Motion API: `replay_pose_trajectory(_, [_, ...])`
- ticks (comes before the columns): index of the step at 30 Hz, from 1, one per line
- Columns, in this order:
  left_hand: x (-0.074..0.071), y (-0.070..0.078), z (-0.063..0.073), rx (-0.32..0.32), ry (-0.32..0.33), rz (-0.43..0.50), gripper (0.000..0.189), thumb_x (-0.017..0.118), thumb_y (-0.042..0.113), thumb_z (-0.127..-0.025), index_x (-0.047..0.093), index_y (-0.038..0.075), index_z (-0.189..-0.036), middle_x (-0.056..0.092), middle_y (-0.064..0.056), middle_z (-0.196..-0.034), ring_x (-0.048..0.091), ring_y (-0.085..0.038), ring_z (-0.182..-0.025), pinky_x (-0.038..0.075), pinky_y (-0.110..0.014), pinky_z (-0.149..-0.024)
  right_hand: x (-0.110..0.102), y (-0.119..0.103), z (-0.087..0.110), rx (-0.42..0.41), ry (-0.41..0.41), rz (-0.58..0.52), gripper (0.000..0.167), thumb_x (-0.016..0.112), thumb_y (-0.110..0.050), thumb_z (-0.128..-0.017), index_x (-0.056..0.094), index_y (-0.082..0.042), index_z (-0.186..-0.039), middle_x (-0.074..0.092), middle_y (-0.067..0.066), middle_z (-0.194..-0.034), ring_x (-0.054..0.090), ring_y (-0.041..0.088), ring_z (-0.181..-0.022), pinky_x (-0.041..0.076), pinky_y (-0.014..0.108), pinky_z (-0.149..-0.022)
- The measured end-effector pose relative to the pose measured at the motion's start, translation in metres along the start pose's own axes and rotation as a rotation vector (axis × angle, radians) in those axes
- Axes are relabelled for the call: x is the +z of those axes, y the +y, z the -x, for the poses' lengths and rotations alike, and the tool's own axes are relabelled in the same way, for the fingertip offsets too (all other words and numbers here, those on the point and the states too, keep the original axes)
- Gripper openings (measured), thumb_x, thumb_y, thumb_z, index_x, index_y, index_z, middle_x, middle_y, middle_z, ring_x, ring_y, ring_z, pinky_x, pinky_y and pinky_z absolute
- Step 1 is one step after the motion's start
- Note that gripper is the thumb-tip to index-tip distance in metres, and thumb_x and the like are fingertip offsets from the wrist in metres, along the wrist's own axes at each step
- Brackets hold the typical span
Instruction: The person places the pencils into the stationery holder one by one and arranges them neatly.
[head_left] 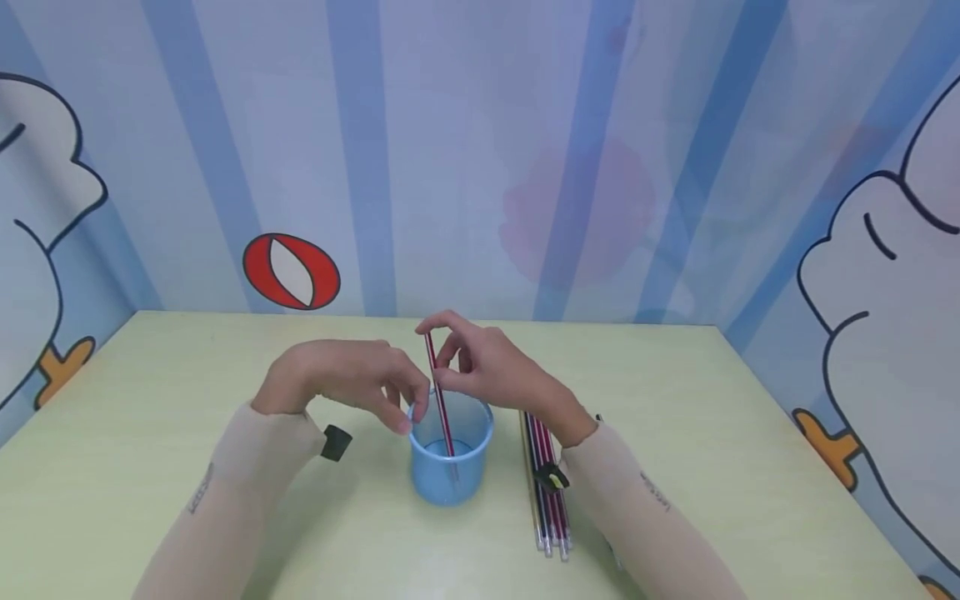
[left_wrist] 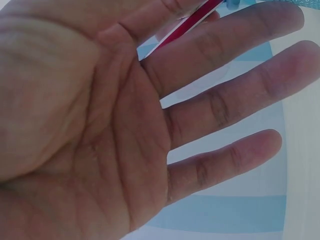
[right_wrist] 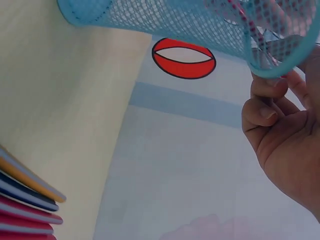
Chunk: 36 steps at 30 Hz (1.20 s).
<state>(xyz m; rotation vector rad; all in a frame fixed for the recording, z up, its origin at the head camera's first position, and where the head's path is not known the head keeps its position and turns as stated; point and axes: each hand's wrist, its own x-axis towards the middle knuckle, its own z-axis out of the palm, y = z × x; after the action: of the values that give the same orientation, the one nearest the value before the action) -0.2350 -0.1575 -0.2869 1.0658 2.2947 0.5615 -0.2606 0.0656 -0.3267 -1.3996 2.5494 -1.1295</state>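
A light-blue mesh pencil cup (head_left: 447, 482) stands upright on the table; its mesh wall (right_wrist: 175, 22) shows in the right wrist view. My left hand (head_left: 352, 375) is at the cup's left rim, thumb and a finger pinching the edge; its other fingers (left_wrist: 220, 107) extend fairly straight. My right hand (head_left: 491, 362) pinches a red-and-white striped pencil (head_left: 442, 408) between thumb and fingers, index fingertip on its top end. The pencil is nearly upright, its lower end inside the cup. Part of the pencil also crosses the top of the left wrist view.
Several striped pencils (head_left: 557, 517) in red, dark blue and gold lie side by side right of the cup, partly under my right forearm. Another pencil (head_left: 617, 557) is mostly hidden beneath that sleeve. A patterned backdrop (head_left: 450, 167) rises behind the pale table (head_left: 150, 375).
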Motion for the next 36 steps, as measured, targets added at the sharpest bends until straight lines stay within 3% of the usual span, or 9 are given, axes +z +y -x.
replay_pose_trajectory(8, [0.000,0.000,0.002,-0.035,0.002,0.016,0.010,0.076,0.017,-0.090,0.071,0.017,-0.098,0.067,0.009,-0.098,0.066,-0.012,-0.096,0.051,-0.035,-0.088,-0.023,0.003,0.005,0.046,-0.029,0.009,0.045,0.063,-0.010,-0.097,0.050,-0.020,-0.138,0.069,-0.004,-0.091,0.056,0.015,-0.060,0.049,0.030,-0.061])
replay_pose_trajectory(17, [-0.002,0.001,0.003,-0.037,0.016,0.022,0.010,0.076,0.017,-0.089,0.070,0.018,-0.097,0.066,0.009,-0.098,0.065,-0.013,-0.095,0.051,-0.034,-0.087,-0.044,0.015,0.010,0.164,-0.094,0.061,0.026,0.064,-0.013,-0.097,0.062,-0.017,-0.122,0.070,0.001,-0.092,0.063,0.020,-0.074,0.052,0.034,-0.069])
replay_pose_trajectory(25, [0.000,0.000,0.002,-0.015,0.005,0.023,0.009,0.076,0.016,-0.090,0.070,0.017,-0.096,0.066,0.008,-0.097,0.065,-0.012,-0.095,0.052,-0.033,-0.087,-0.049,0.032,0.018,0.263,-0.234,0.102,0.021,0.062,-0.012,-0.096,0.066,-0.018,-0.116,0.069,0.000,-0.095,0.067,0.025,-0.085,0.054,0.032,-0.072])
replay_pose_trajectory(30, [-0.001,0.003,0.003,-0.036,0.014,0.020,0.009,0.076,0.015,-0.089,0.070,0.018,-0.096,0.066,0.009,-0.096,0.065,-0.012,-0.094,0.052,-0.033,-0.086,-0.049,0.039,0.024,0.349,-0.343,0.111,0.020,0.062,-0.008,-0.096,0.067,-0.015,-0.114,0.067,0.000,-0.100,0.067,0.029,-0.088,0.054,0.031,-0.071])
replay_pose_trajectory(36, [0.002,0.003,0.002,-0.073,0.014,0.035,0.010,0.077,0.016,-0.089,0.070,0.020,-0.094,0.066,0.009,-0.096,0.064,-0.013,-0.094,0.052,-0.033,-0.085,-0.040,0.044,0.027,0.403,-0.469,0.183,0.019,0.065,-0.006,-0.094,0.069,-0.015,-0.110,0.068,0.001,-0.106,0.065,0.016,-0.088,0.052,0.030,-0.074])
